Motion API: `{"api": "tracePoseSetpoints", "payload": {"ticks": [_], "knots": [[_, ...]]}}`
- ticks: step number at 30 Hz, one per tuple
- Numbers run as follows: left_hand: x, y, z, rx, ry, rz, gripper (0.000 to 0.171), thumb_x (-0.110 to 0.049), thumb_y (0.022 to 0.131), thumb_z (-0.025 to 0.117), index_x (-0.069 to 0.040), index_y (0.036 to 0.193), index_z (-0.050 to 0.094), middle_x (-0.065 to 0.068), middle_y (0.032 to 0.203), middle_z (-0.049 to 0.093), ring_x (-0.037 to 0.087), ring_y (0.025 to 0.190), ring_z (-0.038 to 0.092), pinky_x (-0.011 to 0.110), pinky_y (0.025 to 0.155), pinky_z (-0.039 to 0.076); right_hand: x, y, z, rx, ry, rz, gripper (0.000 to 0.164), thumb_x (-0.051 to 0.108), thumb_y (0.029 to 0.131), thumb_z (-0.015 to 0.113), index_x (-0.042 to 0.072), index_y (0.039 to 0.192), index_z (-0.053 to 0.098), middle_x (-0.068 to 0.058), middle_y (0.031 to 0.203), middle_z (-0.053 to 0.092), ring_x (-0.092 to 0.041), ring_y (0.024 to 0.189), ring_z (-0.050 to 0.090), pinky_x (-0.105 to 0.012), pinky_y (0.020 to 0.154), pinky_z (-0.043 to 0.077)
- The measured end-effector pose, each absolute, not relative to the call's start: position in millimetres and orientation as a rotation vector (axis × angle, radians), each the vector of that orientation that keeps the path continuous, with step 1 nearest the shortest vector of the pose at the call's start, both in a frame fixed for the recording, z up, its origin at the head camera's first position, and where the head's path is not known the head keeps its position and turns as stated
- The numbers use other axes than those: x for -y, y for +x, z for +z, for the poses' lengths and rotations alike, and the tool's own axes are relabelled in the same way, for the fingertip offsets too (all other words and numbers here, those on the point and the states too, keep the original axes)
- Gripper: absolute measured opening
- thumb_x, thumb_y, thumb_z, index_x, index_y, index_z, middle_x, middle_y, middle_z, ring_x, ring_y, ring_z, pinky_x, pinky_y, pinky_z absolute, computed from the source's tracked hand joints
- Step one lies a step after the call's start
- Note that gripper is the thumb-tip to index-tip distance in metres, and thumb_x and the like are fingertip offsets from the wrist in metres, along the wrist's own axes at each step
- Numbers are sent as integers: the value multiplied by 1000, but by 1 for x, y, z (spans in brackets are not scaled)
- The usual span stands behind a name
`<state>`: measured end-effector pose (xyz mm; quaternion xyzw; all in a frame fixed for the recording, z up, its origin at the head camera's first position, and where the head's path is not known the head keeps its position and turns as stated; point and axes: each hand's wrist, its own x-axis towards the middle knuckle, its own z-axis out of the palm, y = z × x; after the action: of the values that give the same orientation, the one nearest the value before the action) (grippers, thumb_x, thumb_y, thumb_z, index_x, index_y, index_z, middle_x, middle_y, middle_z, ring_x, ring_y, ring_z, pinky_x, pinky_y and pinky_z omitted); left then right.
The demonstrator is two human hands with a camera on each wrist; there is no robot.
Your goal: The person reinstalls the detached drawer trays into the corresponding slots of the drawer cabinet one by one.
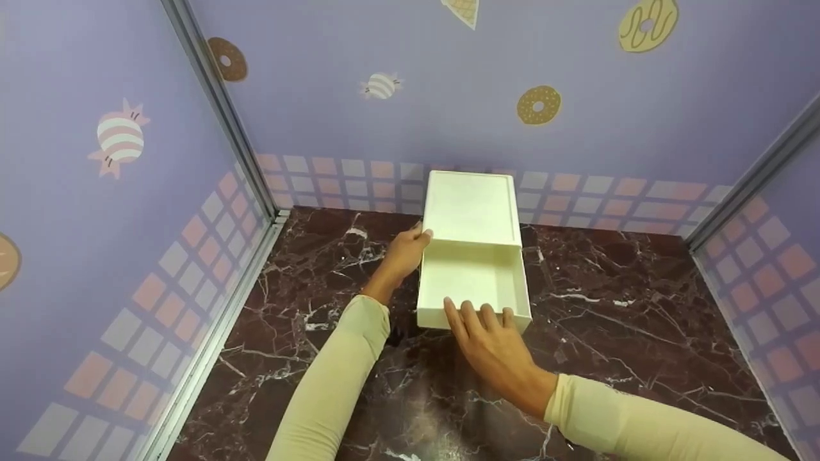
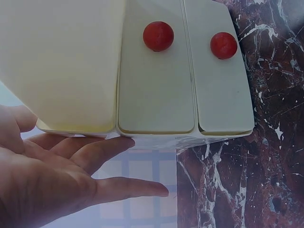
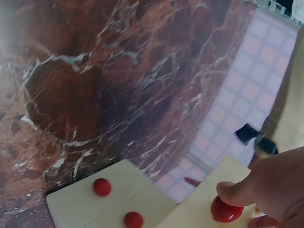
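Observation:
A white drawer cabinet (image 1: 473, 206) stands against the back wall, its top drawer (image 1: 433, 319) pulled far out and bare inside. My left hand (image 1: 405, 253) rests on the cabinet's left side, thumb at the top front corner; its fingers (image 2: 109, 154) lie fairly straight in the left wrist view. My right hand (image 1: 496, 352) grips the drawer front, fingertips over its upper edge. In the right wrist view the thumb lies against the drawer's red knob (image 3: 226, 210). Two closed drawers (image 2: 154, 90) below each carry a round red knob (image 2: 158, 36).
The cabinet sits on a dark red marbled surface (image 1: 608, 320) with white veins. Purple walls (image 1: 307, 115) printed with sweets and checks enclose it at the back and on both sides. A metal rail (image 1: 211, 358) runs along the left edge.

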<state>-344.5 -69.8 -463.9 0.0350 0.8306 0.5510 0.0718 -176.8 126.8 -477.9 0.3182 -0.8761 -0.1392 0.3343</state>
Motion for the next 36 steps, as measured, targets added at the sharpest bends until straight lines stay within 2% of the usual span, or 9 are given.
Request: {"api": "tracePoseSetpoints", "payload": {"ticks": [2,6,9,17,22,25,29,32,36], "knots": [[70,-344,-464,-2494,109,1664,62,-39,109,44,-5,159,31,7,169,25,28,157,22,41,129,19,-127,-185,-481,2288,821,-363,56,4,96,38,10,149,53,-11,116,63,-30,90,62,-49,72,58],[69,-343,-465,-2494,100,1662,62,-40,109,45,-5,158,33,6,169,26,28,157,23,42,129,20,-128,-201,-486,2323,813,-392,68,8,86,63,9,152,49,-11,121,62,-30,93,62,-50,76,58],[69,-343,-465,-2499,89,1651,61,-42,108,45,-8,158,35,6,168,28,28,156,26,44,128,23,-128,-214,-487,2336,804,-418,78,11,81,74,9,154,47,-12,126,62,-31,96,62,-52,78,58],[67,-343,-465,-2494,76,1685,60,-40,107,48,-8,157,38,10,165,35,30,154,31,45,127,26,-129,-249,-485,2376,779,-413,81,11,82,75,8,156,43,-13,130,61,-32,103,64,-53,82,57],[67,-343,-466,-2494,99,1682,57,-39,107,47,-11,157,39,9,163,38,30,152,35,46,125,30,-130,-257,-486,2389,789,-383,79,7,83,73,6,156,42,-15,128,60,-33,103,65,-55,83,56],[67,-343,-466,-2509,102,1673,57,-39,107,47,-11,156,40,10,163,39,30,151,36,45,125,30,-133,-258,-489,2370,808,-392,82,11,84,74,6,157,39,-16,135,59,-35,112,64,-57,88,56],[68,-343,-466,-2517,95,1672,58,-40,107,47,-8,156,41,10,163,38,29,150,37,45,124,32,-140,-254,-498,2346,875,-478,101,24,78,84,14,162,30,-19,158,43,-38,140,49,-61,109,46],[69,-343,-466,-2520,82,1674,58,-39,107,47,-8,155,41,10,162,40,29,147,43,45,123,35,-145,-244,-512,2309,971,-572,109,35,74,87,23,163,27,-20,167,26,-41,152,32,-64,118,34],[71,-342,-464,-2527,72,1678,57,-38,107,48,-8,155,43,10,159,45,29,143,48,45,121,38,-148,-226,-535,2258,1089,-615,99,41,75,84,30,161,34,-19,168,24,-42,153,30,-64,119,32]]}}
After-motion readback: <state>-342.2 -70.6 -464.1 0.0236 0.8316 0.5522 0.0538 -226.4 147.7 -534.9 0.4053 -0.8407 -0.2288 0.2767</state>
